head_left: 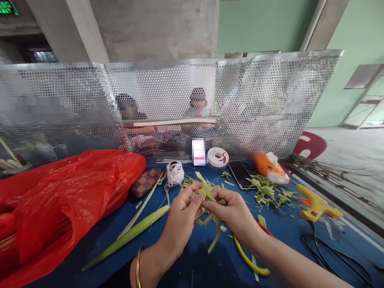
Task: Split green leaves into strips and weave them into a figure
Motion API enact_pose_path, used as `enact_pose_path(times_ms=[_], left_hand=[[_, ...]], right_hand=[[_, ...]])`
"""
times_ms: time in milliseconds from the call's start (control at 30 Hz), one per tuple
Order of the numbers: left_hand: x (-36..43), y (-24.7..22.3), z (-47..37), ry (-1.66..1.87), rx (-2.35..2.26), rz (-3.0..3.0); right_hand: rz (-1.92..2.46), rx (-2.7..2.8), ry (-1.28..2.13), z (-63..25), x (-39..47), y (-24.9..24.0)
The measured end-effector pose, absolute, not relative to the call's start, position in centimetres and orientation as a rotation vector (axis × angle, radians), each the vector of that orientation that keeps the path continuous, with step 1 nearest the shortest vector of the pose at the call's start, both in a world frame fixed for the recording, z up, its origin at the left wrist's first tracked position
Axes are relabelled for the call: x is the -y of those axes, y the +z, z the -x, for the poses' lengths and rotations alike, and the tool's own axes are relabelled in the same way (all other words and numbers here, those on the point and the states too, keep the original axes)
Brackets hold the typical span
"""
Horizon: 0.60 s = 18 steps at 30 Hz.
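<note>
Over the blue table (187,270), the left hand (182,208) and right hand (232,205) both pinched green leaf strips (207,189), seemingly mid-fold, and the next move looked to call for a steady hold on the dangling end (214,239).

Your hands (180,211) (231,206): 2, before the spool (217,163) | right of it: 1 glue gun (317,209), 1 tissue pack (266,168) | left: 1 pouch (147,183)
</note>
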<state>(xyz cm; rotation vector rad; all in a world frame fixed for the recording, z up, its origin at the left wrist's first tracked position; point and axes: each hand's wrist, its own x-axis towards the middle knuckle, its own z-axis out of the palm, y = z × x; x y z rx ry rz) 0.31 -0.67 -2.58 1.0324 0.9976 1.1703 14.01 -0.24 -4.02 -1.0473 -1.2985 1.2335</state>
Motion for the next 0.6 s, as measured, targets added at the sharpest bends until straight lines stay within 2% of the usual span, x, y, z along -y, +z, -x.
enact_pose_path(times_ms=[300, 600], left_hand=[[0.2, -2.7, -0.1, 1.087, -0.994, -1.138], [-0.5, -1.6, 1.4, 0.728, -1.013, -1.366]], right_hand=[[1.0, 1.045, 1.281, -13.7, 0.5, -4.2], [1.029, 1.636, 1.231, -15.4, 0.0, -2.6]])
